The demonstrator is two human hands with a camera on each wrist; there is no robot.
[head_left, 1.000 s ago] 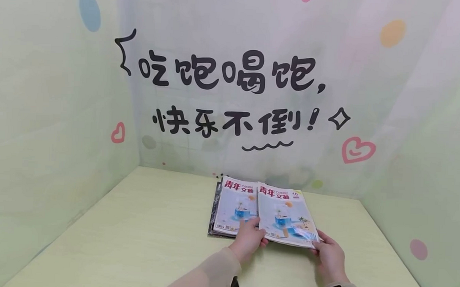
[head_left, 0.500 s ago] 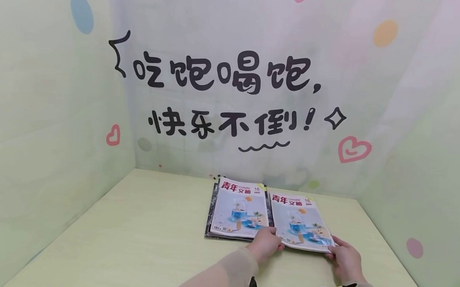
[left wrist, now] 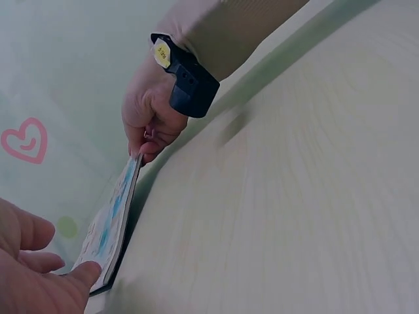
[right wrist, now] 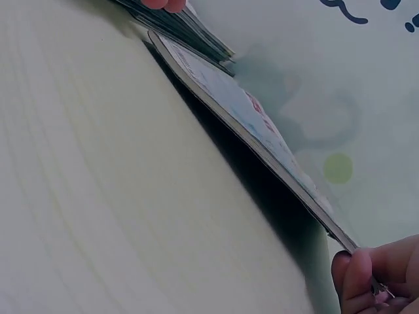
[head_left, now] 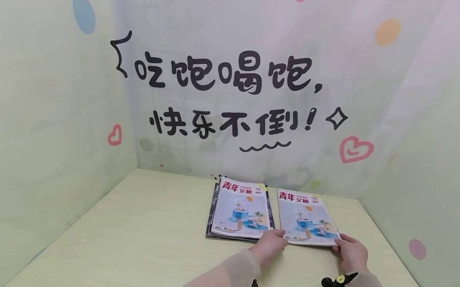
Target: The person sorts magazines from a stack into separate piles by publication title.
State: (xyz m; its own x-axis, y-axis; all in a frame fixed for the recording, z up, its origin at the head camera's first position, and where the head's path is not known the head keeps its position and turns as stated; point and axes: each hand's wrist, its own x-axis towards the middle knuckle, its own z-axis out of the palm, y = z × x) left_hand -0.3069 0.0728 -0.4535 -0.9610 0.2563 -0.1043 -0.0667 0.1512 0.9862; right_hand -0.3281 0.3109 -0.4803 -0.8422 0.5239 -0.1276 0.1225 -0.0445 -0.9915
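Note:
In the head view, a magazine (head_left: pixel 307 218) with a blue beach cover lies to the right of a stack of magazines (head_left: pixel 241 209), a narrow gap between them. My right hand (head_left: pixel 353 251) pinches its front right corner. The right wrist view shows that side of the magazine (right wrist: pixel 262 157) raised, with dark shadow beneath, and its far corner low by the table. At the front left corner is my left hand (head_left: pixel 270 246). Its thumb and fingers (left wrist: pixel 33 235) are spread apart in the left wrist view, the thumb overlapping the cover.
The stack carries the same cover on top, with a dark-covered one showing beneath. A pale wood-grain table (head_left: pixel 135 233) bears everything. Printed fabric walls (head_left: pixel 233 42) with black lettering and a pink heart (head_left: pixel 356 150) enclose the back and sides.
The magazine has slid right, off its overlap with the stack, exposing the whole top cover there. Both hands have moved right with it. The left hand's grip has loosened at the corner.

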